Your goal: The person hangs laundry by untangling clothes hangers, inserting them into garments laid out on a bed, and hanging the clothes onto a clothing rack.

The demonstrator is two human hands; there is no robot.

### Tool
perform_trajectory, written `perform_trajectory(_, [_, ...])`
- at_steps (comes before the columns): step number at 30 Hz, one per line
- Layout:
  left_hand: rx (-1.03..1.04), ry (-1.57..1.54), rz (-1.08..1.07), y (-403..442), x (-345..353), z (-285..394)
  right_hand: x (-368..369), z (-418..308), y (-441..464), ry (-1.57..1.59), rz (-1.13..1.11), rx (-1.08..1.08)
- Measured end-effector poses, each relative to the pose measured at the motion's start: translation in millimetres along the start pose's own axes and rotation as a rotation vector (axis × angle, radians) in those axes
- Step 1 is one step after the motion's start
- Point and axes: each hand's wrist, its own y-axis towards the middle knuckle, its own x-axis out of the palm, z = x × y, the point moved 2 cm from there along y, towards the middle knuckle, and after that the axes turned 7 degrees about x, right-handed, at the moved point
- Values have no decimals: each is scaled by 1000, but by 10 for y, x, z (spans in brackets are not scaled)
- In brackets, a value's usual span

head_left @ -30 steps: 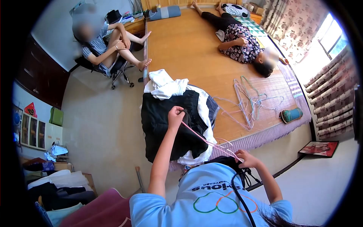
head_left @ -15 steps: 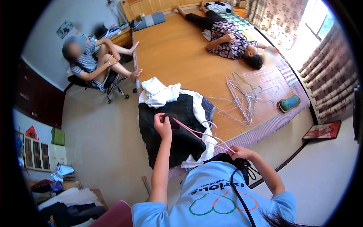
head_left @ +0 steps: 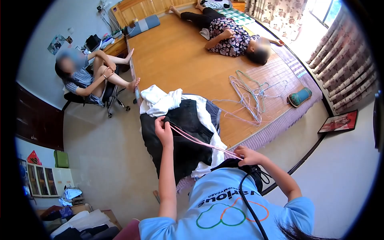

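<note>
My left hand (head_left: 163, 129) is closed at the far end of a long pink hanger (head_left: 192, 138), beside a dark bunch of cloth. Its fingertips touch that cloth, but whether they grip it is unclear. The other end of the hanger is in my right hand (head_left: 250, 155), in front of my blue shirt. Under the hanger, black clothing (head_left: 180, 156) lies over white cloth (head_left: 216, 147) at the bed's near corner, with a crumpled white garment (head_left: 160, 101) behind. Several loose wire hangers (head_left: 250, 98) lie tangled on the bed (head_left: 180, 52), to the right.
One person (head_left: 94, 78) sits on a wheeled chair at the left; another person (head_left: 236, 40) lies across the bed. A green cushion (head_left: 300, 97) rests near the bed's right edge. A framed picture (head_left: 338, 122) is beyond it. Folded fabrics (head_left: 86, 222) are piled at lower left.
The view has shifted, so the room sits further left in the frame. The pink hanger's loops were spread apart half a second ago and now run close together. Both hands keep hold of it.
</note>
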Motion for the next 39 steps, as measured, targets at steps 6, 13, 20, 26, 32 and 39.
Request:
perform_trajectory(6, [19,21,-173,266,-14,226,-136,-153,68,41,-109,51])
perform_trajectory(13, [135,41,-196,63,142,724,182,-427,397,561,-116,246])
perform_trajectory(20, [302,-217,-217,37,331,1598,-206,-988,628,334,196,-111])
perform_trajectory(26, [699,-16,-350,179,82,2040,-375,-1375,630,225,482,-463])
perform_trajectory(32, [1059,595,-442,98,-260,1924,-247,-1067,549,110,564,-493])
perform_trajectory(39, [1198,688,-709,267,-263,2106,-65,-1102,586,82,520,-578])
